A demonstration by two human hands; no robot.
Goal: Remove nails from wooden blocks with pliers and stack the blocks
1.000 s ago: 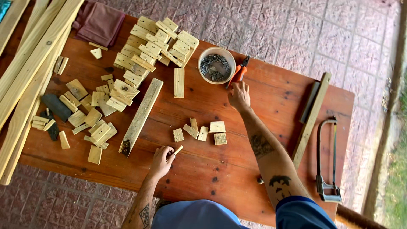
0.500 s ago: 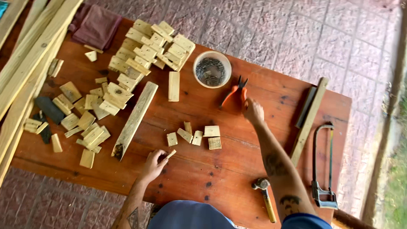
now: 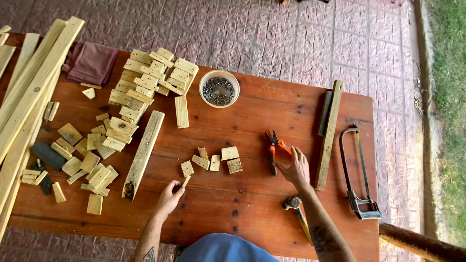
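Left hand (image 3: 170, 197) pinches a small wood piece (image 3: 186, 181); right hand (image 3: 294, 167) closes around orange-handled pliers (image 3: 276, 149). Pickup underway; a firm grasp comes next.

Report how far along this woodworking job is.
Done: many small blocks are cut and piled, with five more pieces laid mid-table. In hand: the left hand pinches a small wood sliver; the right hand rests on orange-handled pliers. Left: nails fill the bowl, and the hammer lies untouched.

packages: none | labels: none | signs: none | screens: none
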